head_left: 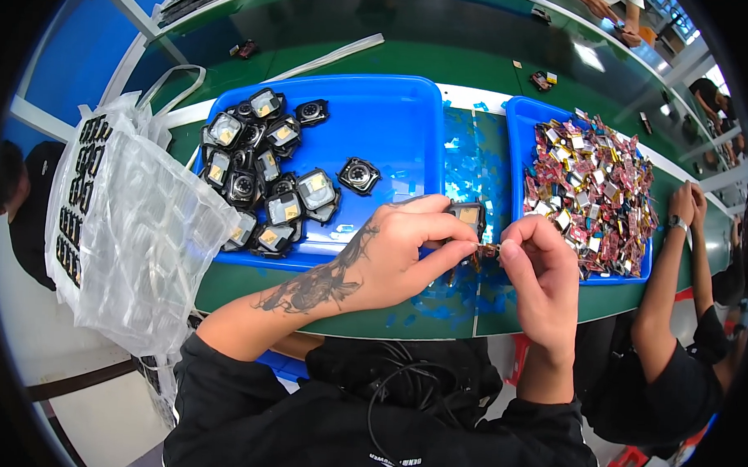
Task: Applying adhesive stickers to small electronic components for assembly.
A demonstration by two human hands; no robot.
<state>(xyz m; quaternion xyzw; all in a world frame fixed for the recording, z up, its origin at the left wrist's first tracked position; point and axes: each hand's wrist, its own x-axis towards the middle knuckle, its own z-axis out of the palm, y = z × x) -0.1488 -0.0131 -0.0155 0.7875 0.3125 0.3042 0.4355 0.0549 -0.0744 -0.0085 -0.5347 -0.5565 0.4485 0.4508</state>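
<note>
While the left hand (402,249) and right hand (547,281), both curled, pinch a small part (489,251), a case (469,214), its hold unclear, shows beside the left, toward the table's (350,323) near edge, between trays (402,136).

Held pc. (489,251) partly hid., detail too sm., top-rt. co-worker (633,20) cropped

We saw a green bench (358,323) bearing two blue trays, a wider one (394,135) at left and a narrower one (517,156) at right, with blue film scraps (456,189) strewn on the bare surface between them.
</note>
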